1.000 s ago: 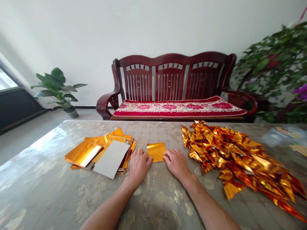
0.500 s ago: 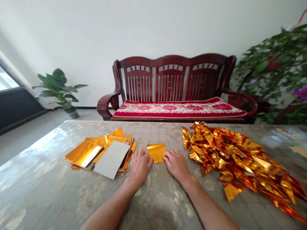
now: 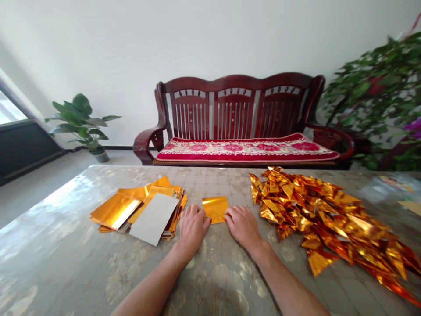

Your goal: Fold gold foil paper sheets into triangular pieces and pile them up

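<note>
The two bare hands rest on the desk [image 3: 79, 272], which has a greyish surface with a pattern of flowers and lines. Between them lies a small gold sheet [image 3: 215, 207], flat and shiny, near the middle of the desk. The left hand [image 3: 192, 224] is at the lower left corner of this sheet, and its thumb touches there. The right hand [image 3: 242, 224] is at the lower right corner, with the fingertips on the edge. The fingers of both hands are bent inward; I cannot tell whether they grip the sheet or only press it.

Just beside the left hand there is a loose stack of gold sheets [image 3: 115, 210], and on top of it one grey sheet [image 3: 154, 220] lies at an angle. To the right of the right hand, a large heap of folded gold pieces [image 3: 304, 202] spreads toward the near right side. Beyond it is a clear plastic bag [image 3: 388, 186], rather blurred. Behind the desk stands a dark red wooden bench [image 3: 234, 115] with a flowered red cover [image 3: 246, 150] on its seat.
</note>
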Tool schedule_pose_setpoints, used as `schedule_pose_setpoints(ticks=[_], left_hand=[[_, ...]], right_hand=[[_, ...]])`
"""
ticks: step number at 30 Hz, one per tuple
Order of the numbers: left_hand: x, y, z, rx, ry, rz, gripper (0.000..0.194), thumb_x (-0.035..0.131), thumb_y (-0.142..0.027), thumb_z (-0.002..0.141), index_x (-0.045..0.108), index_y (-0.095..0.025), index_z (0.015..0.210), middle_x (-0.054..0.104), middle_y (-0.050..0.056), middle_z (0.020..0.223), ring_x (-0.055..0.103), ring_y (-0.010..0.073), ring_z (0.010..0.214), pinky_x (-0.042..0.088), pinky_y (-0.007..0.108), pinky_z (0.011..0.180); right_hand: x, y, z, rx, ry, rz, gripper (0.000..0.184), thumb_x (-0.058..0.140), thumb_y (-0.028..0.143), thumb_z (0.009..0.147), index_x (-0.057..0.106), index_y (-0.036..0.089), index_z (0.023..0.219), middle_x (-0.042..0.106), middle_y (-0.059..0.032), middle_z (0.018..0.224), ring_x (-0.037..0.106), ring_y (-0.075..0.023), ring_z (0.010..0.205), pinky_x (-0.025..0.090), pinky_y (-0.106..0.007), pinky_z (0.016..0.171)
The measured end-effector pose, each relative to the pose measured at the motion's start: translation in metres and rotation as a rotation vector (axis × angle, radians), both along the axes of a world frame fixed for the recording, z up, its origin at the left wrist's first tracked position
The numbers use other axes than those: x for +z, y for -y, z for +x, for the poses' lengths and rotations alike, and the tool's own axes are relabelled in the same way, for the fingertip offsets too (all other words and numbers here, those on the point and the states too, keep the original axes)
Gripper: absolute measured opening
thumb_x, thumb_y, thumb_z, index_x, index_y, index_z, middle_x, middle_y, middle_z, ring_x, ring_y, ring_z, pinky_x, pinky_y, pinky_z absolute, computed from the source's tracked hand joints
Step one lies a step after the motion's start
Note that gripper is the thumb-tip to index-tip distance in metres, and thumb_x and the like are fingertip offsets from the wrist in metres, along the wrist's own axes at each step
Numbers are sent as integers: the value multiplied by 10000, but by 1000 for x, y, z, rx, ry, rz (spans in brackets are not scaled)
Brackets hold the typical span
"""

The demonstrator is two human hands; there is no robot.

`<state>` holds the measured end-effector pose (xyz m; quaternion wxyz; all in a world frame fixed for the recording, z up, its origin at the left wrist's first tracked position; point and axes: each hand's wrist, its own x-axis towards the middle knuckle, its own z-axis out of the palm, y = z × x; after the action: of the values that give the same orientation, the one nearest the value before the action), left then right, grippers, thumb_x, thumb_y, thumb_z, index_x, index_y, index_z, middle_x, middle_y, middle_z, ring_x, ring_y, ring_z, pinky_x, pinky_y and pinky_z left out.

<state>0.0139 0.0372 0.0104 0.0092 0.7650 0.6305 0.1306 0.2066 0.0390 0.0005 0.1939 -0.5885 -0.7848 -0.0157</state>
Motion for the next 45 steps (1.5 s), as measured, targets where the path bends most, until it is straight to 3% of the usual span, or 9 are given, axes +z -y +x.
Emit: schedule_pose_setpoints(ticks=[10,14,16,22,26,31,36,41,45], left_hand=[[0,1,1,3,-15,-12,189,584,-399,908,642,-222,872,601,47,1008,528,237,976,361,360,837],[1,2,0,1,43,36,179,632,-346,882,641,-230,1018,585,45,1052,516,240,1003,392,359,876],[-1,1,0,-58,103,67,211,619,-276,892,640,-238,1098,577,50,1093,509,234,1032,409,356,903],[-6,1,-1,-373,245,-1,250,505,-147,946,692,-254,1074,625,33,1033,532,188,1005,461,282,870],[-3,6,1,-427,84,-19,268,502,-192,961,655,-278,1164,634,28,1034,550,197,993,480,300,861],[-3,17,9,-445,-165,-12,351,520,-180,944,545,-183,1294,629,70,1080,571,232,997,510,363,882],[-3,27,16,-411,-206,-11,419,502,-145,933,472,-153,1351,603,93,1143,579,252,1029,531,386,886],[4,31,17,-411,-197,-19,373,480,-134,931,504,-154,1302,606,100,1152,586,247,1065,532,381,911],[4,34,16,-417,-220,3,384,446,-117,934,497,-135,1314,602,124,1237,577,246,1149,521,367,949]], right_hand=[[-1,0,-1,-1,14,1,108,535,229,939,612,229,864,662,-24,866,554,-203,873,303,-319,774],[-1,1,-1,-3,18,8,98,546,229,936,617,227,870,659,-19,872,552,-202,879,304,-318,779],[0,1,-2,-9,23,8,89,555,228,932,620,226,871,657,-17,874,551,-202,883,305,-318,779],[0,2,-2,-34,15,0,64,573,245,926,625,234,892,654,-15,901,549,-209,906,306,-320,786],[-1,2,-2,-79,12,-2,42,590,249,915,625,238,935,650,-16,932,547,-220,932,312,-328,796],[-1,4,-3,-118,47,-10,87,604,259,909,618,236,992,634,-32,966,534,-225,942,320,-333,801],[2,9,-12,-150,94,-9,232,636,274,893,602,232,1119,611,-56,1041,506,-247,1000,332,-353,840],[2,11,-20,-196,80,-18,333,629,387,894,594,214,1177,595,-79,1092,485,-271,1023,340,-382,872],[0,10,-20,-218,66,-24,362,628,366,888,585,216,1214,583,-83,1132,475,-271,1052,338,-389,910]])
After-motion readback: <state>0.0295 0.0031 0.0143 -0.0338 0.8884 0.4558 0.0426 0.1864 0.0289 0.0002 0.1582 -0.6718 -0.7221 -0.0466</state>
